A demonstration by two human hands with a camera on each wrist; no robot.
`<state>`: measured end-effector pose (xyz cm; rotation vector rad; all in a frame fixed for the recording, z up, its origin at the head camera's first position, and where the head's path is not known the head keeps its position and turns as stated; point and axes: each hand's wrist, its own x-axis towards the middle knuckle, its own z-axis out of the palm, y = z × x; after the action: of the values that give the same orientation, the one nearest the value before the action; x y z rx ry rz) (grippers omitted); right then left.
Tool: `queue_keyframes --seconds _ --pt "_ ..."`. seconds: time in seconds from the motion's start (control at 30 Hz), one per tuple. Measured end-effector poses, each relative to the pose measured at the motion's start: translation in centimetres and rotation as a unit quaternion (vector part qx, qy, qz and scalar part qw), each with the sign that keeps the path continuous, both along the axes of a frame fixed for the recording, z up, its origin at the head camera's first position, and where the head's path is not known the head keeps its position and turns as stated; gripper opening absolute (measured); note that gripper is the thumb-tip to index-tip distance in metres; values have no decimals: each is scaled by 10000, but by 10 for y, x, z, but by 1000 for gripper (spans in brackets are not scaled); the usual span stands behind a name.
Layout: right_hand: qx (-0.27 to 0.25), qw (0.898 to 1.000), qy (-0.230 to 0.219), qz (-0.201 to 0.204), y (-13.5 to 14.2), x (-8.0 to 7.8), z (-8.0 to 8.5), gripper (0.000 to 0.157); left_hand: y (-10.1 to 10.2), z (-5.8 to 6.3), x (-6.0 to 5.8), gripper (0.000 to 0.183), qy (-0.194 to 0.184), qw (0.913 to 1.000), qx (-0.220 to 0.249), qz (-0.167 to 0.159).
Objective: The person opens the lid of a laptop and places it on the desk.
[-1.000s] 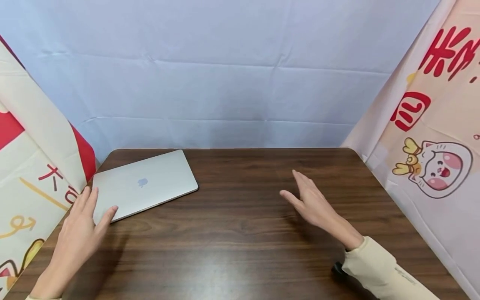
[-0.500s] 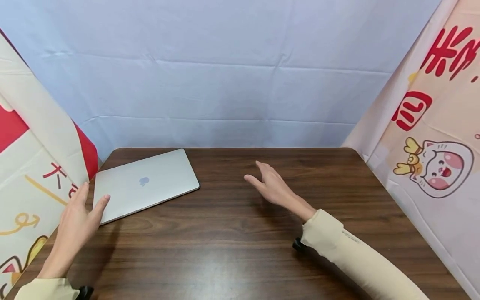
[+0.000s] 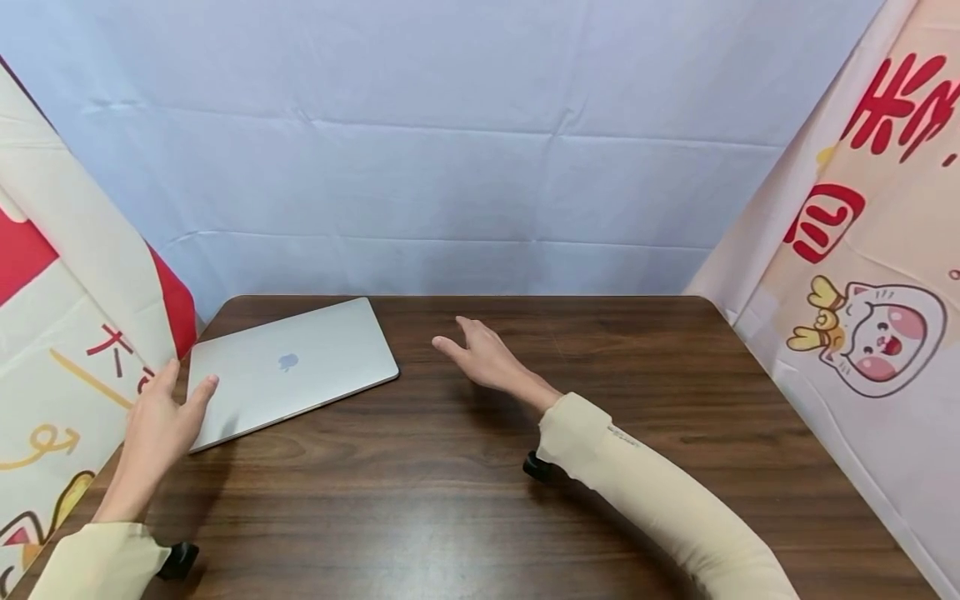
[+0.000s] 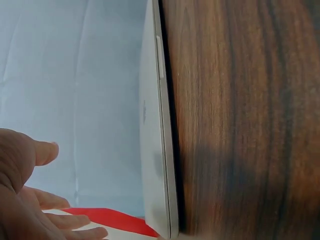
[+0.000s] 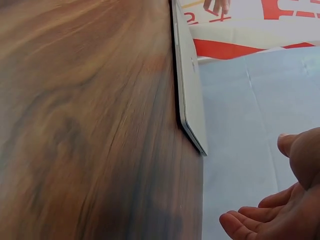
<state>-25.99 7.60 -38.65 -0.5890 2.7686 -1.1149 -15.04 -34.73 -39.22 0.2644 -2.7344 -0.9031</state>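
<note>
A silver laptop [image 3: 315, 350], lid closed and marked with an apple logo, lies at a slant on the back left of the wooden table. My left hand [image 3: 157, 421] is at the laptop's near left corner, thumb spread from the fingers and nothing held. In the left wrist view that hand [image 4: 35, 195] appears apart from the laptop [image 4: 156, 150]. To the right of the laptop, my right hand [image 3: 483, 354] hovers above the table with thumb and fingers spread. The right wrist view has its fingers [image 5: 255, 220] loosely extended, apart from the laptop [image 5: 190, 90].
The dark wooden table [image 3: 450, 475] has a back edge against a pale blue cloth [image 3: 465, 150]. Printed cloths hang at the left [image 3: 75, 300] and right [image 3: 885, 250]. A small black device [image 3: 536, 467] sits under the right cuff, another black device [image 3: 178, 560] by the left cuff.
My right hand has moved left across the table toward the laptop, a bit farther back too. The left hand has shifted slightly left at the laptop's corner. The laptop stays in place.
</note>
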Motion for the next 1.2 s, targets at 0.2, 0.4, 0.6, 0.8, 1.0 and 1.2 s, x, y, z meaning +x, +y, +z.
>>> queue_keyframes --seconds 0.2,0.4,0.6,0.8,1.0,1.2 --pt "-106 9997 -221 12 -22 -9 -3 76 -6 -2 -8 80 -235 9996 123 127" --pt "-196 9990 -389 54 -44 -18 -4 75 -14 -6 -13 80 -405 9985 230 292" --pt "-302 9979 -562 135 -63 -24 -8 74 -21 -7 -19 81 -636 9968 335 352" --pt "-484 9958 -753 215 -82 -30 -14 72 -29 -7 -27 81 -854 9948 417 379" --pt "-465 9946 -905 182 -98 -35 -20 72 -32 -8 -31 83 -1151 9915 471 376" --pt "-408 9940 -1009 109 -110 -38 -25 72 -33 -10 -34 84 -1393 9876 557 456"
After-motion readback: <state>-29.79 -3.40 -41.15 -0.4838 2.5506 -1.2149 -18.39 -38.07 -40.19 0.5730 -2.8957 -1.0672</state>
